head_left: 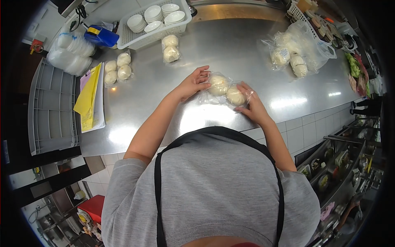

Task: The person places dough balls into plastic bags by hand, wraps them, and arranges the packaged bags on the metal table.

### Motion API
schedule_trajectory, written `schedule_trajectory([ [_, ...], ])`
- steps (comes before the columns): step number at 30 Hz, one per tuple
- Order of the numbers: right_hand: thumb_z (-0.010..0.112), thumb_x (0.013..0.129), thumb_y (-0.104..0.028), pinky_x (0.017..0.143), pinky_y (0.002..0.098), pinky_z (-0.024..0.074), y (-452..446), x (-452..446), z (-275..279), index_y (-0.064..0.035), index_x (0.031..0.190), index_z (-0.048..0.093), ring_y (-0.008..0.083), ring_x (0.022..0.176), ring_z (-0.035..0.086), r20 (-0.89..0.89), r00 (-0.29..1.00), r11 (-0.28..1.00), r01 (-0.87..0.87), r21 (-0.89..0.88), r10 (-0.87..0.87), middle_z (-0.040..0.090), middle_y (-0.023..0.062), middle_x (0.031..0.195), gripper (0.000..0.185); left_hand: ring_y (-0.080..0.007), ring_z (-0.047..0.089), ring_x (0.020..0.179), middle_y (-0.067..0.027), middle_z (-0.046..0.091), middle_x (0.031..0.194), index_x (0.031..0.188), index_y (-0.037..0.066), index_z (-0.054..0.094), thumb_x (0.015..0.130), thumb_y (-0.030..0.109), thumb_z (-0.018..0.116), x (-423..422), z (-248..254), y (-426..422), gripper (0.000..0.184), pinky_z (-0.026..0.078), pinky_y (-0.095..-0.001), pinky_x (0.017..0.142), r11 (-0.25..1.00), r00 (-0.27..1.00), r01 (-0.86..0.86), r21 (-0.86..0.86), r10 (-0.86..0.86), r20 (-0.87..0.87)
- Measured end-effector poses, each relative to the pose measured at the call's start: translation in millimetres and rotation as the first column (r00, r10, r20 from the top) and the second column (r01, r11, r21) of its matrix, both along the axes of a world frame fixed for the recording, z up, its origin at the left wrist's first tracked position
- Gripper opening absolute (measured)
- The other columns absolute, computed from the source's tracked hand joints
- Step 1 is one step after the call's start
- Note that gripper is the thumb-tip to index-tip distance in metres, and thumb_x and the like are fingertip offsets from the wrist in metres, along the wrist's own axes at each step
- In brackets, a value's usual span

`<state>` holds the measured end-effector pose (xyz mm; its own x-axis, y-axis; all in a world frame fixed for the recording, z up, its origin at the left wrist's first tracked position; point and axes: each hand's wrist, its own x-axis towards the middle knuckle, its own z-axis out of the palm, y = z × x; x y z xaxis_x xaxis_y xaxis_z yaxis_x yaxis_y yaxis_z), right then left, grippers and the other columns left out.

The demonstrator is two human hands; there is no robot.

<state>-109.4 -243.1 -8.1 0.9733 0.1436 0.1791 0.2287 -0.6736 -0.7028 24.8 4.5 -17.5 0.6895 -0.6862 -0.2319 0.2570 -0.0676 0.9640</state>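
Observation:
A clear plastic bag of round white buns (219, 85) lies on the steel table in front of me, with two buns showing side by side. My left hand (192, 85) curls its fingers and thumb around the bag's left end. On the right end, my right hand (256, 108) grips the film and the bun there, thumb below and fingers above. Further off is another bagged pair of buns (171, 54). Bagged buns (124, 72) also sit in a small group at the left. A larger plastic bag with several packs of buns (299, 66) rests at the right.
A white basket (120, 37) of small white dishes stands at the back. Left are a blue tape dispenser (101, 36), stacked plastic containers (72, 51), papers with a yellow sheet (88, 99) and a grey crate (53, 107). Leafy greens (352, 66) lie far right.

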Motion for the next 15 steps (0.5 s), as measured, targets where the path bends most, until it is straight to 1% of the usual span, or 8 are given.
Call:
schedule_trajectory([
  [4, 0.075, 0.068, -0.021, 0.106, 0.0400, 0.0284, -5, -7, -3, -0.0114, 0.127, 0.049, 0.0299, 0.124, 0.042, -0.094, 0.996, 1.000, 0.006, 0.027, -0.004, 0.044, 0.0136, 0.134, 0.065, -0.0206, 0.039, 0.123, -0.0115, 0.034, 0.137, 0.140, 0.012, 0.026, 0.084, 0.008, 0.061, -9, 2, -1, 0.066, 0.038, -0.0328, 0.099, 0.995, 0.992, -0.070, -0.075, 0.062, -0.107],
  [7, 0.076, 0.067, -0.018, 0.105, 0.0387, 0.0302, 7, -7, -2, -0.0123, 0.127, 0.049, 0.0289, 0.123, 0.042, -0.001, 1.000, 0.977, -0.001, 0.211, 0.001, 0.046, 0.0111, 0.133, 0.067, -0.0210, 0.037, 0.126, -0.0100, 0.032, 0.138, 0.139, 0.012, 0.028, 0.085, 0.008, 0.059, -11, 1, -6, 0.061, 0.038, -0.0340, 0.099, 0.983, 0.964, -0.149, -0.105, 0.121, -0.238],
  [9, 0.076, 0.067, -0.016, 0.100, 0.0372, 0.0362, 16, -1, 4, -0.0133, 0.126, 0.051, 0.0280, 0.118, 0.047, 0.140, 0.990, 0.999, -0.032, -0.018, 0.035, 0.048, 0.0102, 0.131, 0.064, -0.0208, 0.037, 0.125, -0.0090, 0.032, 0.139, 0.136, 0.013, 0.033, 0.087, 0.008, 0.056, -11, -6, -12, 0.054, 0.036, -0.0342, 0.100, 0.983, 0.981, -0.086, -0.164, 0.055, -0.189],
  [10, 0.076, 0.067, -0.016, 0.100, 0.0372, 0.0362, 19, 2, 5, -0.0133, 0.126, 0.051, 0.0280, 0.118, 0.047, 0.140, 0.990, 0.999, -0.028, -0.018, 0.030, 0.048, 0.0102, 0.131, 0.064, -0.0208, 0.037, 0.125, -0.0090, 0.032, 0.139, 0.136, 0.013, 0.033, 0.087, 0.008, 0.056, -12, -6, -16, 0.054, 0.036, -0.0342, 0.100, 0.983, 0.981, -0.082, -0.165, 0.050, -0.188],
  [11, 0.074, 0.068, -0.016, 0.096, 0.0367, 0.0393, 22, 5, 6, -0.0153, 0.125, 0.052, 0.0281, 0.113, 0.049, 0.205, 0.979, 0.995, 0.014, -0.098, 0.007, 0.049, 0.0102, 0.128, 0.061, -0.0226, 0.038, 0.124, -0.0101, 0.034, 0.137, 0.133, 0.012, 0.038, 0.086, 0.011, 0.057, -15, -7, -19, 0.051, 0.035, -0.0361, 0.100, 0.982, 0.945, -0.181, -0.063, 0.191, 0.266],
  [12, 0.072, 0.069, -0.016, 0.092, 0.0361, 0.0425, 25, 8, 6, -0.0172, 0.124, 0.053, 0.0282, 0.108, 0.052, 0.272, 0.962, 0.983, 0.058, -0.175, -0.008, 0.051, 0.0102, 0.125, 0.059, -0.0243, 0.038, 0.124, -0.0112, 0.037, 0.135, 0.130, 0.012, 0.042, 0.085, 0.015, 0.059, -19, -5, -22, 0.048, 0.034, -0.0380, 0.100, 0.950, 0.697, -0.312, -0.018, 0.242, 0.674],
  [13, 0.072, 0.069, -0.016, 0.092, 0.0361, 0.0425, 28, 8, 8, -0.0172, 0.124, 0.053, 0.0282, 0.108, 0.052, 0.274, 0.962, 0.983, 0.056, -0.174, -0.007, 0.051, 0.0102, 0.125, 0.059, -0.0243, 0.038, 0.124, -0.0112, 0.037, 0.135, 0.130, 0.012, 0.042, 0.085, 0.015, 0.059, -28, 14, -25, 0.048, 0.034, -0.0380, 0.100, 0.949, 0.696, -0.314, -0.018, 0.243, 0.676],
  [15, 0.071, 0.070, -0.012, 0.089, 0.0352, 0.0448, 35, 7, 9, -0.0165, 0.125, 0.053, 0.0265, 0.105, 0.053, 0.141, 0.983, 0.993, 0.120, 0.011, -0.121, 0.053, 0.0103, 0.120, 0.057, -0.0262, 0.043, 0.117, -0.0103, 0.045, 0.127, 0.123, 0.012, 0.050, 0.079, 0.025, 0.065, -52, 56, -30, 0.047, 0.033, -0.0410, 0.098, 0.972, 0.239, -0.223, 0.076, -0.021, 0.971],
])
